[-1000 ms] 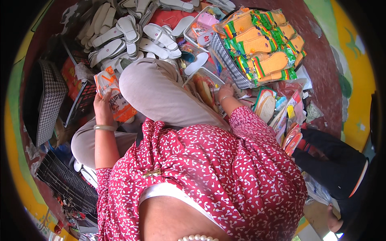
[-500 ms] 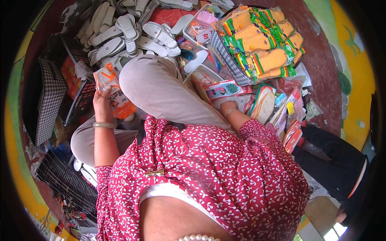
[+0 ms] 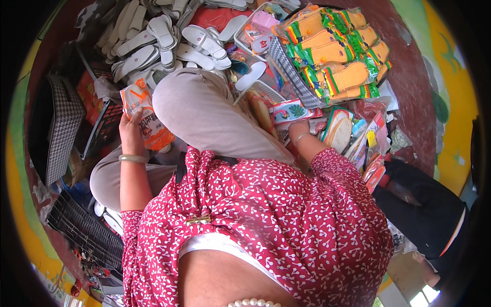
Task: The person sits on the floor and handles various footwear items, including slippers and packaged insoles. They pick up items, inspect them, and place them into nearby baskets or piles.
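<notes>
On the left, my left hand (image 3: 132, 128) is closed on an orange and white printed plastic packet (image 3: 150, 123), held up beside my bent knee. To the right of that knee, my right hand (image 3: 298, 131) reaches down among packaged goods. Its fingers are hidden, so what they touch does not show. Just beyond it lies a flat package with a pink and green picture (image 3: 292, 111). Close by on its right are wrapped pale insoles (image 3: 338, 129) with a green edge.
Piles of white insoles (image 3: 164, 35) lie at the far left. A houndstooth-patterned box (image 3: 290, 69) holds wrapped orange insoles (image 3: 327, 55). Black plastic baskets (image 3: 84, 225) stand at my left. Another person's dark-clad leg (image 3: 424, 204) is at the right.
My right hand has shifted slightly right and away from me among the packages. My left hand keeps the packet in nearly the same place.
</notes>
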Tool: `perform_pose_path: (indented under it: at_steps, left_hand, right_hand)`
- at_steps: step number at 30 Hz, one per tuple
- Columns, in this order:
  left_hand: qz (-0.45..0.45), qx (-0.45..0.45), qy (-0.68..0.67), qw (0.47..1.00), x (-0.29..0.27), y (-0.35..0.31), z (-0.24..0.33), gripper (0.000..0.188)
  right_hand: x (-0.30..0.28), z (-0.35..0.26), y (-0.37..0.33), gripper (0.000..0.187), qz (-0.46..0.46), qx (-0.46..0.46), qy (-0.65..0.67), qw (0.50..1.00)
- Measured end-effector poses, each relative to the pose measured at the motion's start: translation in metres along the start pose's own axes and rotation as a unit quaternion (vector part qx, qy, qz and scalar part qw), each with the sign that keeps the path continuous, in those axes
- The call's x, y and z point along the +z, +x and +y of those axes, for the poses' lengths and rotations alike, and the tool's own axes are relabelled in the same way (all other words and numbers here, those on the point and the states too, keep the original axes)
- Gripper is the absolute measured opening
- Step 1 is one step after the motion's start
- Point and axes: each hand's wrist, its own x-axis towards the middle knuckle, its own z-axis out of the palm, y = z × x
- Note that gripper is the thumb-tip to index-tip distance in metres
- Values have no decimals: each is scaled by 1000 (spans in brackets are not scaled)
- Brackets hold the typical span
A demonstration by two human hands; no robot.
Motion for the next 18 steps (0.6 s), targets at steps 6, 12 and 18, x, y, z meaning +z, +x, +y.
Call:
perform_pose_path:
  at_steps: [6,12,18]
  left_hand:
    - [-1,-22,20,1000,0,-2,4,12]
    - [9,-28,11,1000,-4,0,1,12]
    - [4,-16,33,999,-1,1,-1,12]
  right_hand:
    - [-44,25,19,28,-78,-98,61,990]
    - [-12,-4,56,30,-91,-107,52,989]
    - [2,-38,6,33,-61,-10,334,940]
